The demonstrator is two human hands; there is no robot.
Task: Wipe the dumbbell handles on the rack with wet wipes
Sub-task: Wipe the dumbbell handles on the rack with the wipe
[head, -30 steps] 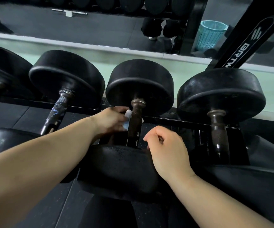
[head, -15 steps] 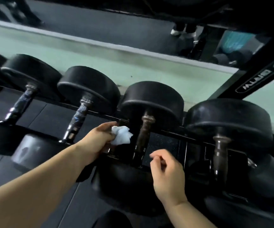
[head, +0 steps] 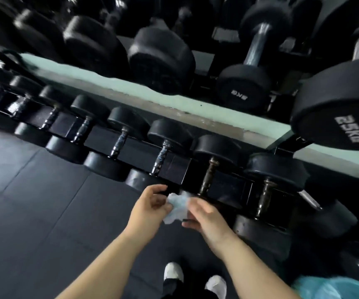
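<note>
A crumpled white wet wipe (head: pixel 177 209) hangs between my two hands in front of the low rack. My left hand (head: pixel 149 207) pinches its left side and my right hand (head: pixel 206 214) pinches its right side. Both hands are clear of the dumbbells. Just beyond them a rusty brown dumbbell handle (head: pixel 208 176) stands on the bottom rack (head: pixel 177 171). To its right is a similar brown handle (head: pixel 264 198), to its left a shiny chrome handle (head: pixel 160 157). Several more black dumbbells run off to the left.
An upper rack tier holds larger black dumbbells, one marked 25KG (head: pixel 336 108) at the right, overhanging the low row. Dark rubber floor mats (head: pixel 44 212) spread to the left. My white shoes (head: pixel 174 274) are below. A blue bin bag (head: pixel 333 288) sits at the bottom right.
I have stood back and the view has pulled away from the rack. My left hand drew the wipe off the brown handle, and my right hand came over and took hold of it too.
</note>
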